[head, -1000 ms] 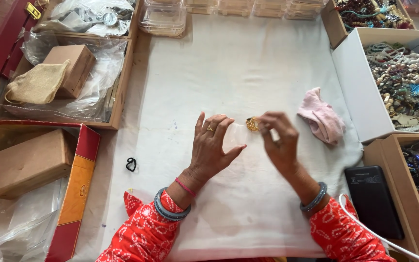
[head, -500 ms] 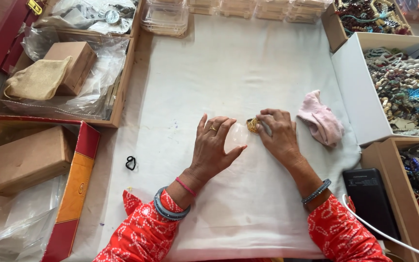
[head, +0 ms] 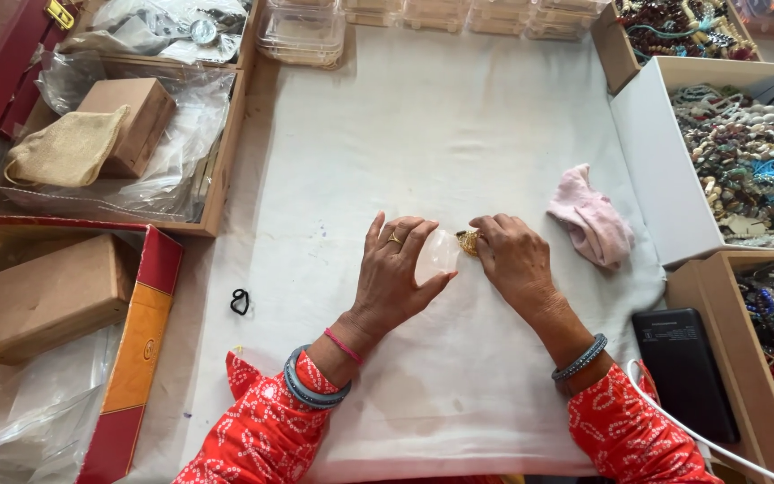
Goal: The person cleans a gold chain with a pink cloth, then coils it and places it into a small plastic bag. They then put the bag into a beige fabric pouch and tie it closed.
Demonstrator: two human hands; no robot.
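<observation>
A small clear plastic pouch point(head: 436, 255) lies on the white cloth point(head: 432, 134) in the middle of the table. My left hand point(head: 393, 273) rests flat on it, fingers spread, holding it down. My right hand point(head: 512, 260) pinches a small gold ornament point(head: 468, 241) at the pouch's right edge. Whether the ornament is inside the pouch, I cannot tell. Both wrists carry grey bangles and red patterned sleeves.
A pink cloth point(head: 591, 220) lies right of my hands. White box point(head: 651, 161) and wooden trays of beads point(head: 750, 161) line the right side; a black device point(head: 687, 367) with a white cable sits lower right. Cardboard boxes point(head: 42, 296), plastic bags and a black loop point(head: 241, 302) are left.
My right hand came down from above the cloth and brought the gold ornament to the pouch's edge. My left hand stayed on the pouch.
</observation>
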